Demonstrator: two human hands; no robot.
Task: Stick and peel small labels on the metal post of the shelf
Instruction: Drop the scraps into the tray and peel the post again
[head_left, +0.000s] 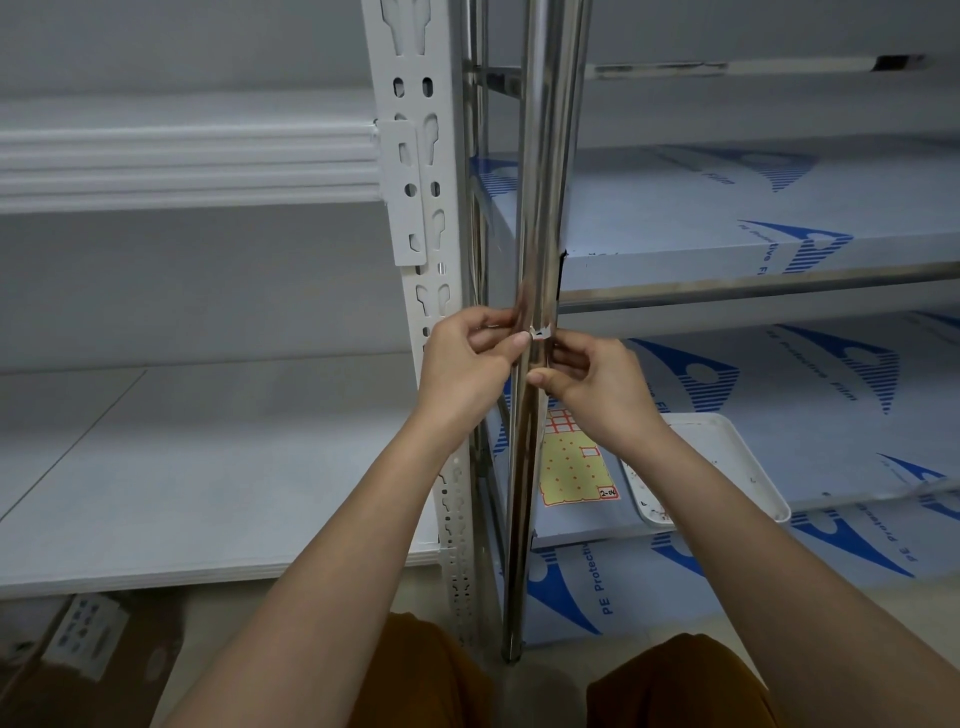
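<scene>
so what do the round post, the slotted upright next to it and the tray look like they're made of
Round post: polished metal, likely stainless steel, going by its mirror-like reflections. Slotted upright: apparently painted or coated steel, with a matte white finish and punched keyhole slots. Tray: probably white plastic, smooth with a rounded rim, though enamelled metal is possible.

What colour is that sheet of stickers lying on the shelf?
The sticker sheet is pale yellow with red dots and red-outlined labels, best seen in the head view.
</scene>
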